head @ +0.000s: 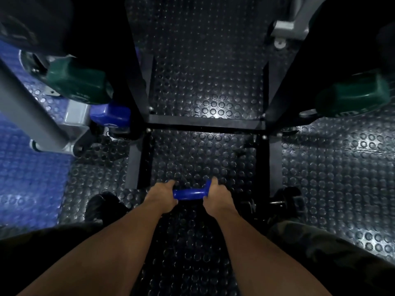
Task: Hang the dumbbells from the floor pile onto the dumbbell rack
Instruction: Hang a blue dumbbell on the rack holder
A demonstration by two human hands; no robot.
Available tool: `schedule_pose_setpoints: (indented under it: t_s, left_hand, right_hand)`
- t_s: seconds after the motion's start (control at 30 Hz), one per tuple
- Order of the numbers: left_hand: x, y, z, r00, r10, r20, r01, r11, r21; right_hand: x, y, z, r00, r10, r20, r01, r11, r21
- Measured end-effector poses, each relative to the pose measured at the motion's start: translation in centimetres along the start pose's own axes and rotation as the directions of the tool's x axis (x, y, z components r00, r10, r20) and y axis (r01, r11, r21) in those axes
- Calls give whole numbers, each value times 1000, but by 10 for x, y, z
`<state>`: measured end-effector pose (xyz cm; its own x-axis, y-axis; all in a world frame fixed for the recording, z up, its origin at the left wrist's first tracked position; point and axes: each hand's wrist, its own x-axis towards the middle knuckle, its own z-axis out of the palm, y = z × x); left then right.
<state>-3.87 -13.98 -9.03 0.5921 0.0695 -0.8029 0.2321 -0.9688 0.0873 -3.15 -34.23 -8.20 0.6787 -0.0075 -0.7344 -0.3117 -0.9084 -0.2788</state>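
I hold a small blue dumbbell (189, 193) crosswise just above the studded floor, low in the middle of the view. My left hand (163, 196) covers its left head and my right hand (218, 198) wraps its right head, so only the handle shows. The black dumbbell rack (206, 122) rises straight ahead, its base frame reaching toward my hands. On the rack hang a green dumbbell (81, 85) and a blue dumbbell (111, 115) at the left, and another green dumbbell (352, 95) at the right. A dark dumbbell (277, 202) lies on the floor beside my right hand.
A grey machine leg (36, 116) slants across the left, over a blue floor mat (27, 174). Another grey machine foot (286, 28) stands at the top right. My black shoe (100, 207) and camouflage trousers (320, 242) frame the bottom.
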Motion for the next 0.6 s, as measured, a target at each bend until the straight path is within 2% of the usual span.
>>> schedule_pose_setpoints:
  t_s: [0.17,0.27,0.47,0.6]
  left_hand:
    - [-18,4,-15,998,-51,-43,48,997,-65]
    - [-35,10,-44,995,-52,-89,44,995,-88]
    - [-88,37,-112,969,19,-248,-61,985,-163]
    - [-123,62,-146,960,81,-268,-120,984,-134]
  right_hand:
    - [-18,-8,-13,997,-17,-76,20,999,45]
    - [-33,-18,-41,990,-4,-139,22,991,129]
    - [-83,-26,-109,952,-8,-305,81,970,228]
    - [-124,-18,-154,925,-1,-379,119,950,289]
